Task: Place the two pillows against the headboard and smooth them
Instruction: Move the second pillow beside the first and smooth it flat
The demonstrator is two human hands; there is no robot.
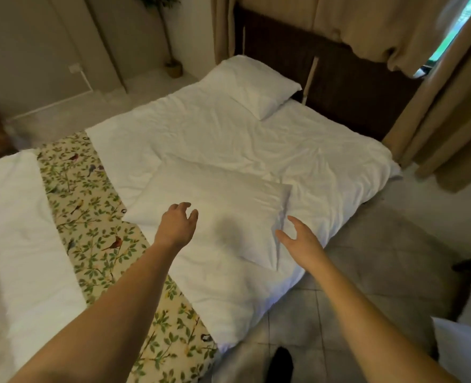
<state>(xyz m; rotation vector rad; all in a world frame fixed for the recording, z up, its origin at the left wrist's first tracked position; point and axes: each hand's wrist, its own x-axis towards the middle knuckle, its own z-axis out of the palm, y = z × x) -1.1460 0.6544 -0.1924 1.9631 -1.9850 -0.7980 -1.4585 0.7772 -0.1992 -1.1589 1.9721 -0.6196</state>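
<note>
Pillows lay well apart on the bed in the head view. One white pillow rested at the far end, its upper edge touching the dark headboard. The second pillow lay flat on the wrinkled white duvet near the middle of the bed, close to the side where the person stood. The left hand hovered over this pillow's near left part, its fingers loosely spread and grasping nothing. The right hand hung just beside the pillow's right edge, palm turned inward, its fingers released and empty; whether they touched the fabric could not be told. A floral bird-patterned throw crossed the bed left of the pillow. Beige curtains hung beside the headboard.
</note>
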